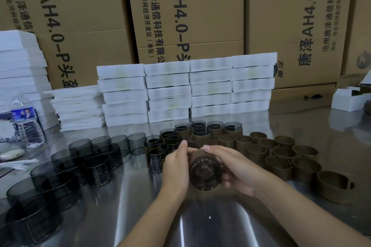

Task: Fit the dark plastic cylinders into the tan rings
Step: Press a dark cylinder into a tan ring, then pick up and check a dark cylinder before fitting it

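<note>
Both hands are on one cylinder (205, 173), held above the surface (200, 224) at near centre. Left hand (175, 167) wraps its left side, thumb up. Right hand (232, 168) wraps its right side, fingers curled over the far end. Neither hand is free.

Key relation: the cylinder's long axis runs near–far, open mouth toward the camera, far end hidden under the fingers. Its wall reads brownish, so a ring may already be on it, but the fingers cover that end and it can't be confirmed. If it isn't seated, the push should go along that near–far axis, the hands squeezing toward each other.

Stock:
- Loose cylinders (96, 166) stand on end at left, nearer the left hand.
- Empty rings (278, 167) stand on end at right, nearer the right hand.
- Fitted pairs (215, 128) are grouped at far centre, just beyond the hands.
- Plenty of empty rings and loose cylinders are left, so the job looks well short of done.

Writing:
- Cartons (190, 16) behind carry print turned sideways: "AH4.0-P", "沧州唐泽通信科技有限公" (cut off) and "河北河间经济开发区(西区)". The right carton shows the same model code turned the other way.
- White packs (170, 90) are stacked in front of the cartons, with no readable text.
- Bottle (26, 126) stands far left; its blue label is too small to read.
</note>
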The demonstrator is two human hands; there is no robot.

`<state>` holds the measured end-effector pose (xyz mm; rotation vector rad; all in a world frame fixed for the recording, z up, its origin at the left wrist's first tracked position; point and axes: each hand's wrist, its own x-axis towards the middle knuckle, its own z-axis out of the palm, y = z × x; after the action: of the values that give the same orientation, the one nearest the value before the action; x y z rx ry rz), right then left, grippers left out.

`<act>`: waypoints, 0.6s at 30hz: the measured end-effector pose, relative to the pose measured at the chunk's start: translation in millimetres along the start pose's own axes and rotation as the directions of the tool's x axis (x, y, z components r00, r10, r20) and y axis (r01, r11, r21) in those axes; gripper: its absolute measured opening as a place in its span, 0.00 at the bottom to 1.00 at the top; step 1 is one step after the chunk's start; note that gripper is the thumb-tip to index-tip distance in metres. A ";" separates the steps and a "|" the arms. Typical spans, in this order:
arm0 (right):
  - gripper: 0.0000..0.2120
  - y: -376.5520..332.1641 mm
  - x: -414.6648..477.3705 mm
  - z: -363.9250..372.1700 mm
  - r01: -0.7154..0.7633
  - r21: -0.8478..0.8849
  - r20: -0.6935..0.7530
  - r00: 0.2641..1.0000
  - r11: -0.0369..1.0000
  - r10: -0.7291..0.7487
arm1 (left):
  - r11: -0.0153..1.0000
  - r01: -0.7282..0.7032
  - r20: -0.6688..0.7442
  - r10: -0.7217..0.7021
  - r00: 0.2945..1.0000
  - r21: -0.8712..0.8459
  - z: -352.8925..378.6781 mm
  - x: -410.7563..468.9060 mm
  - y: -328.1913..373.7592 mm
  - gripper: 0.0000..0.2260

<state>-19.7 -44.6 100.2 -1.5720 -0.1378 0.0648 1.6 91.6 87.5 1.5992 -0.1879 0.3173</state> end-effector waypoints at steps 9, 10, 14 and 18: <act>0.18 5.3 7.9 -6.3 0.161 -0.266 -0.350 0.903 0.951 -0.251 | 0.926 -0.185 -0.446 0.325 0.834 0.330 -30.9 19.6 5.5 0.08; 0.19 7.7 9.6 -7.9 0.179 -0.350 -0.364 0.878 0.919 -0.310 | 0.940 -0.105 -0.543 0.276 0.793 0.325 -38.1 25.5 3.5 0.08; 0.19 18.2 12.5 -8.4 0.238 -0.553 -0.349 0.804 0.798 -0.482 | 0.980 0.186 -0.800 -0.061 0.597 0.064 -62.8 39.9 -1.9 0.19; 0.18 23.1 13.9 -6.6 0.274 -0.640 -0.279 0.788 0.718 -0.549 | 0.973 0.231 -0.811 -0.140 0.568 -0.006 -66.8 42.5 -8.4 0.26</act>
<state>-4.0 -49.4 77.8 -2.0746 -0.1578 -0.7872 38.6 161.7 95.0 1.4007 0.7280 0.8751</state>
